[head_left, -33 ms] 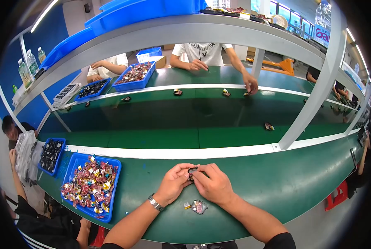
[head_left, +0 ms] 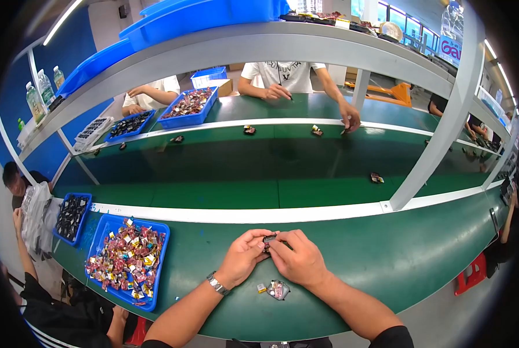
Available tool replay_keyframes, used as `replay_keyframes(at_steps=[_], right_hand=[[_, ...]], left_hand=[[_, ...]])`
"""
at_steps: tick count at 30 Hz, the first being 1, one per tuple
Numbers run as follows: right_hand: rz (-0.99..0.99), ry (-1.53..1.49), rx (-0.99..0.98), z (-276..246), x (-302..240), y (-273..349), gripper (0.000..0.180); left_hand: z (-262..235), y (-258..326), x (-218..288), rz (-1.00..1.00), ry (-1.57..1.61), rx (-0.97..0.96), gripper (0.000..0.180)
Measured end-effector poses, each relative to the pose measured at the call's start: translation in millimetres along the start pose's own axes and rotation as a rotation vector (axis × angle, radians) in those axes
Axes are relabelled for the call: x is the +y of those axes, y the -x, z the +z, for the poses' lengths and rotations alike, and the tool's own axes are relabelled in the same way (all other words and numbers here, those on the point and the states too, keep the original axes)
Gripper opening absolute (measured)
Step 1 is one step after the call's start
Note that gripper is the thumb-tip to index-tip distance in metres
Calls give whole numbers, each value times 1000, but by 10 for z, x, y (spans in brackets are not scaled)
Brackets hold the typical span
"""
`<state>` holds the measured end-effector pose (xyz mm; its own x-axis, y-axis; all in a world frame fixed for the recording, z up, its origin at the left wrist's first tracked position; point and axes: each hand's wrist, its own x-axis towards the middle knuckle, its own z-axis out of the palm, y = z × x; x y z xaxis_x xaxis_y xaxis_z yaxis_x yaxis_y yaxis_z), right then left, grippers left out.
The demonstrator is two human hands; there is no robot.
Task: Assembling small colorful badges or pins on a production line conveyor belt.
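Note:
Over the green table my left hand (head_left: 242, 260) and my right hand (head_left: 300, 258) meet, fingertips closed on a small black plastic casing (head_left: 267, 239). My left hand grips its left side with thumb and fingers, while my right thumb and fingers press on it from the right. The fingers cover most of it. Just below my hands, a small grey casing with a circuit board (head_left: 279, 290) lies on the table. Beside it is a little yellow-and-white battery (head_left: 261, 288), apparently attached.
Left of me, a blue tray (head_left: 165, 255) holds many circuit boards with batteries; another blue tray (head_left: 87, 216) holds black casings. Past a white rail (head_left: 224, 214) runs a green conveyor (head_left: 306, 191) with scattered boards (head_left: 376, 178). A co-worker's hand (head_left: 348, 115) reaches over its far side.

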<state>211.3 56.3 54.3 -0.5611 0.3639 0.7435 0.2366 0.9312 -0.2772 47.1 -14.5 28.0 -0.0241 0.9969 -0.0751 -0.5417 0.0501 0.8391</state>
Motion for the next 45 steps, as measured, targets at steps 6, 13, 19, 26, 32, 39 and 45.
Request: replay_keyframes(at_steps=[6, 13, 19, 26, 32, 39, 45], right_hand=[[38, 17, -12, 10, -36, 20, 21], [82, -12, 14, 25, -28, 46, 21], [95, -26, 49, 36, -59, 34, 18], [193, -29, 33, 68, -63, 56, 20], [151, -37, 51, 67, -20, 39, 20], [241, -285, 4, 25, -39, 6, 21], [436, -492, 8, 86, 33, 43, 21]], left_hand=[[25, 3, 18, -7, -18, -6, 28], [20, -3, 14, -26, -19, -3, 27], [19, 5, 6, -12, -37, -7, 27], [35, 4, 8, -25, -67, 3, 26], [86, 2, 34, -9, -96, 33, 26], [63, 8, -61, 129, -210, 168, 20], [137, -5, -127, 187, -391, 222, 18]])
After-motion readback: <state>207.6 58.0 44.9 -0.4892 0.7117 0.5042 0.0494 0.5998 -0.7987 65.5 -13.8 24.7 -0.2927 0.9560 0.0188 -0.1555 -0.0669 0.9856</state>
